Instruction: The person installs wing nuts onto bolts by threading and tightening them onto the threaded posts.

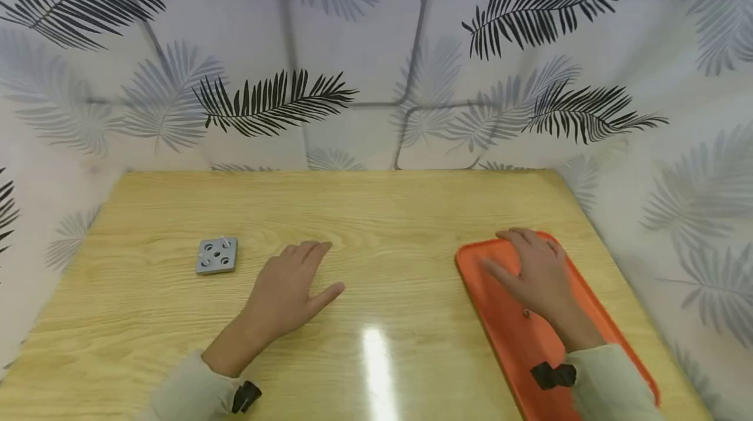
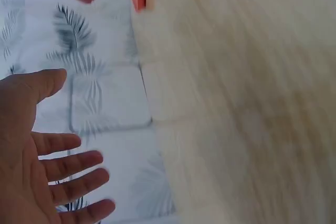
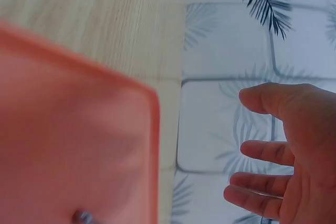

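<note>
My left hand (image 1: pixel 282 293) is held over the wooden table, fingers extended and thumb apart, with nothing in it. To its left lies a grey square plate (image 1: pixel 217 263) with several holes and two light pegs standing in it. My right hand (image 1: pixel 541 277) hovers above the orange tray (image 1: pixel 491 303), fingers spread and holding nothing. A small metallic part (image 1: pixel 526 313) lies in the tray, partly hidden by the hand; the right wrist view shows it as a small shiny piece (image 3: pixel 84 216). In the left wrist view the fingers (image 2: pixel 71 166) are parted.
The wooden table (image 1: pixel 353 212) reaches back to a leaf-patterned cloth (image 1: pixel 365 48), which also hangs along both sides. The tray stands near the table's right edge. A bright reflection lies on the tabletop at the front middle.
</note>
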Tool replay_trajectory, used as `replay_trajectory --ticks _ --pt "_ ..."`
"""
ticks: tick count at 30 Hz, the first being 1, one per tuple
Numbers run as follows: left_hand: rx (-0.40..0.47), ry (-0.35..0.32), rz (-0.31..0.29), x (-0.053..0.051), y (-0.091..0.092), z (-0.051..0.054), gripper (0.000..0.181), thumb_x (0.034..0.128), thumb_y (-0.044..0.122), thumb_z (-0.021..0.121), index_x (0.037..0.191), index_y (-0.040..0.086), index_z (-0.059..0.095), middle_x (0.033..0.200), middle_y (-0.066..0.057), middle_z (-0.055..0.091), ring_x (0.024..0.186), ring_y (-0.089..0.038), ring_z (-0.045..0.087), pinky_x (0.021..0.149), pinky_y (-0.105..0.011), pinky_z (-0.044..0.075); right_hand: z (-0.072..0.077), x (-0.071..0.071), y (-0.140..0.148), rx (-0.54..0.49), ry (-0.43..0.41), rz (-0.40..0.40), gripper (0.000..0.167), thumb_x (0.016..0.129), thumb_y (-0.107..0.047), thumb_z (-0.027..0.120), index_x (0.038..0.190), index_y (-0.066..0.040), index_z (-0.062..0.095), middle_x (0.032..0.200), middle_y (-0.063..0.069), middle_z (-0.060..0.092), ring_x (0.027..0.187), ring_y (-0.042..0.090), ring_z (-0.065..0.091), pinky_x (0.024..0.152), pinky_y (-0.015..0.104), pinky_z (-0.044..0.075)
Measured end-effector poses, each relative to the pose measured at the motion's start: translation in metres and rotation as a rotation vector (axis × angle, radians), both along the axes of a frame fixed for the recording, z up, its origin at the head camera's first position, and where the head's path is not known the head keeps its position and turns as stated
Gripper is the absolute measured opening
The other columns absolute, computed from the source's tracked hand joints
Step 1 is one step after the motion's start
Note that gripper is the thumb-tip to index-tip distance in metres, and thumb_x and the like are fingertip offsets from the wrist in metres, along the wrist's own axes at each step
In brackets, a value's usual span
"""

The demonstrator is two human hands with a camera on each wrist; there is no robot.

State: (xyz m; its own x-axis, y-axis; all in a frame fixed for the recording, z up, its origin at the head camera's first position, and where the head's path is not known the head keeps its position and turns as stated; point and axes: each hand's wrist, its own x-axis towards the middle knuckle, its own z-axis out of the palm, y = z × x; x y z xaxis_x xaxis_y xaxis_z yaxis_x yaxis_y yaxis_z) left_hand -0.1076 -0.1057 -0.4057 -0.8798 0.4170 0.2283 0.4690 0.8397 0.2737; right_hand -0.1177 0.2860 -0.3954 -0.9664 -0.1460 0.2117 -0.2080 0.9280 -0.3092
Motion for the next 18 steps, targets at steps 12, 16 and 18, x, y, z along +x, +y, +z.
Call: replay_trajectory --ticks 12,16,18 --pt "0.101 -0.240 -0.243 0.022 0.083 -0.013 0.020 0.0962 0.025 0.065 0.099 0.006 0.071 0.066 0.004 0.065 0.051 0.001 0.048 0.044 -0.008 0.035 -0.015 0.033 0.079 0.009 -0.266 -0.186 0.044 0.098 -0.032 0.061 0.131 -0.003 0.060 0.127 0.024 0.063 0.100 0.039 0.065 0.068 0.049 0.053" --pt "0.146 -0.322 -0.235 0.018 0.110 -0.021 0.020 0.0977 0.023 0.063 0.097 0.004 0.070 0.057 0.005 0.060 0.041 0.005 0.037 0.038 -0.008 0.032 -0.022 0.037 0.106 0.060 -0.255 -0.250 0.038 0.094 -0.023 0.063 0.123 0.001 0.065 0.118 0.027 0.066 0.093 0.040 0.066 0.068 0.049 0.052" --pt "0.156 -0.348 -0.251 0.021 0.122 -0.026 0.020 0.0980 0.022 0.062 0.097 0.004 0.070 0.054 0.005 0.058 0.038 0.005 0.033 0.037 -0.007 0.031 -0.025 0.038 0.119 0.086 -0.256 -0.280 0.036 0.092 -0.020 0.063 0.118 0.004 0.065 0.114 0.028 0.067 0.090 0.041 0.066 0.069 0.051 0.052"
